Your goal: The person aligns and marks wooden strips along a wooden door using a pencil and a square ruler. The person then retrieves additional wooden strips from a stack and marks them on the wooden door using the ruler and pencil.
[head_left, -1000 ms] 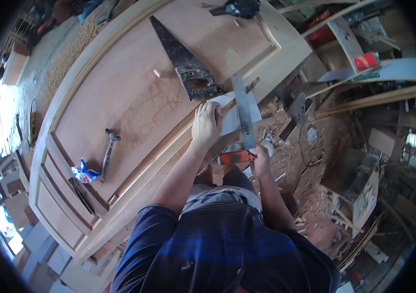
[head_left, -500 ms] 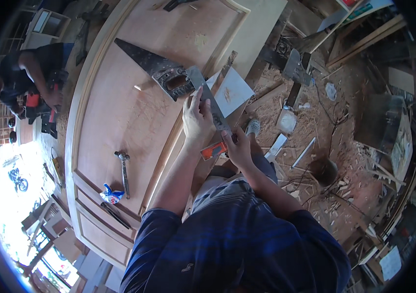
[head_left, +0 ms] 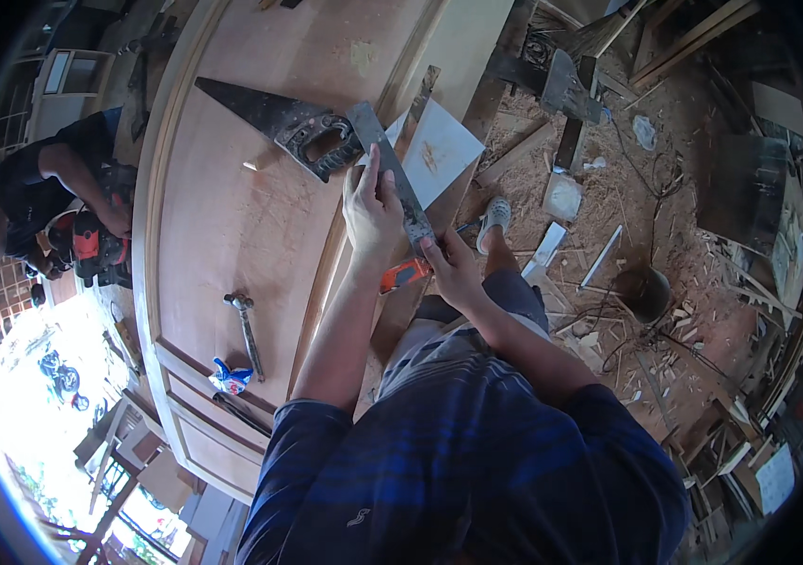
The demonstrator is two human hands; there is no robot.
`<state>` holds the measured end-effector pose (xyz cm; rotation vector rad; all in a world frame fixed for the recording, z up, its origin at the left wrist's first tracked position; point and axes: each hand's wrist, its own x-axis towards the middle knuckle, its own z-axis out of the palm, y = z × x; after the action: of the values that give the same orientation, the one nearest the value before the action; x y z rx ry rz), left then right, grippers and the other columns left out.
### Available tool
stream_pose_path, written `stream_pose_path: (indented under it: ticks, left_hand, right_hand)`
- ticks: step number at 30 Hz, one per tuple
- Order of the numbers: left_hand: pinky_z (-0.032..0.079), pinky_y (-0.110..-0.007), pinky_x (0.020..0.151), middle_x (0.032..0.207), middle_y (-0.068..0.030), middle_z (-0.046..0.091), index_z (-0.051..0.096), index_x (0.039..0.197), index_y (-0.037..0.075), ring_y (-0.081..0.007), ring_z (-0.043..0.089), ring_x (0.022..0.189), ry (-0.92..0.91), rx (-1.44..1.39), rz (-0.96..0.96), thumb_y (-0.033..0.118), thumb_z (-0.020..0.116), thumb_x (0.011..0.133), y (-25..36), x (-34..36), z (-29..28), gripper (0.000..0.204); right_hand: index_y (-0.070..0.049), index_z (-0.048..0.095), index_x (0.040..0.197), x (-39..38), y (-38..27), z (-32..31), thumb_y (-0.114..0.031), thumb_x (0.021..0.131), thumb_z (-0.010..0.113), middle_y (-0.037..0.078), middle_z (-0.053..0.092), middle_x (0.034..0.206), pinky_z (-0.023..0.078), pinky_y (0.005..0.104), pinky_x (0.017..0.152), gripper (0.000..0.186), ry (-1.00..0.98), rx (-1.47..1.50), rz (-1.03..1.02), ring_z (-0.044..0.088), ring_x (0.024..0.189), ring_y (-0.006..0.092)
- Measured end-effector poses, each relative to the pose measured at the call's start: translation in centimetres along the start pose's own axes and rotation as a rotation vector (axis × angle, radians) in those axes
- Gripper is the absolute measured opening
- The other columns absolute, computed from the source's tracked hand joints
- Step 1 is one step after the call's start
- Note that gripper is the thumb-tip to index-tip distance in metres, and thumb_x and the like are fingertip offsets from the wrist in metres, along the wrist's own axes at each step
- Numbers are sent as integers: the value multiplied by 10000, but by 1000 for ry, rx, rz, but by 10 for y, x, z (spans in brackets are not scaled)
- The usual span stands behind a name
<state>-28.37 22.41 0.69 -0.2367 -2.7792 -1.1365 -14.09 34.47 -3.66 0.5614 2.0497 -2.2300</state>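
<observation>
A flat grey metal strip [head_left: 384, 158] slants between my hands, above the edge of a wooden panel door [head_left: 232, 226]. My right hand [head_left: 455, 273] pinches its lower end between thumb and fingers. Higher up, my left hand [head_left: 372, 212] has its thumb against the strip and its index finger stretched along the edge. An orange tool [head_left: 404, 275] shows beside my right hand; its kind is unclear. Just beyond my left hand lies a handsaw [head_left: 260, 115] with a dark handle. A white sheet [head_left: 444, 151] rests behind the strip, beside a narrow dark strip [head_left: 420, 108].
A hammer [head_left: 247, 334], a blue-and-white packet [head_left: 230, 376] and a small wood piece [head_left: 254, 164] lie on the door. At the left, a person [head_left: 67, 179] handles a red-and-black power tool [head_left: 90, 240]. Wood scraps and shavings litter the floor [head_left: 684, 348] at the right.
The view has shifted slightly. Both hands keep the metal strip, and my left thumb now sits farther along it. The person at the left has moved their arm and the red tool.
</observation>
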Motion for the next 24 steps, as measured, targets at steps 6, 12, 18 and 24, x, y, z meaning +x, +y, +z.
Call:
stream_pose_path:
  ticks: [6,12,18,24]
  left_hand:
    - [567,-415,821,1103,-192,698,649,1487,32,-326,693,937,-7,2,-11,103,655,1037,-6,1,4,456]
    - [564,-363,768,1126,-167,706,652,1486,34,-280,694,939,27,1,64,112,658,1039,-11,2,4,453]
    - [560,-450,827,1071,-212,687,643,1492,33,-374,685,933,-6,-87,-12,86,637,1029,-5,2,1,466]
    - [559,-435,825,1082,-197,695,644,1489,29,-355,689,934,45,-70,100,69,648,1023,-9,4,2,468]
  right_hand:
    - [-26,625,1151,-4,-17,-5,-233,1132,634,20,669,909,548,249,710,208,-103,56,115,643,819,60]
    - [-11,594,1187,-6,-21,-3,-238,1127,630,61,679,979,668,290,668,237,-173,292,245,727,849,107]
    - [-9,593,1173,-5,-28,-5,-230,1125,636,67,688,989,655,283,674,230,-185,246,278,727,841,107]
    - [-1,595,1184,-6,-23,-6,-206,1118,652,61,705,941,620,276,716,222,-201,279,255,733,839,119]
